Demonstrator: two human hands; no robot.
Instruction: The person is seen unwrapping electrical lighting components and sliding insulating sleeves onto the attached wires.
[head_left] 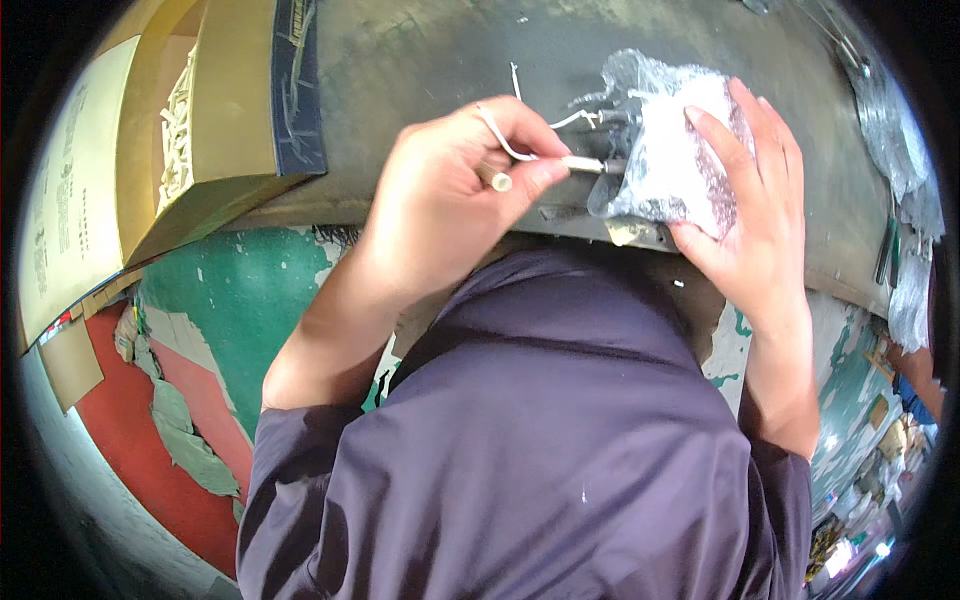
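Observation:
My right hand (765,190) is wrapped around a white block in clear plastic wrap (675,145), its fingers over the far and right sides and the thumb on the near side. Dark metal-looking pins stick out of the block's left side. My left hand (440,200) pinches a thin white sleeve (583,163) between thumb and forefinger, its right end at the nearer pin. A second short, cream tube (494,177) is tucked in the curled fingers of that hand. White cord (575,118) runs from the farther pin; a white strand also loops over the left forefinger.
At the left stands an open cardboard box (225,100) with many short white pieces (178,125) inside. Beside it is a dark blue strip (298,95). Clear plastic bags (890,130) and slim tools (887,250) lie at the right end of the dark worktable (420,60).

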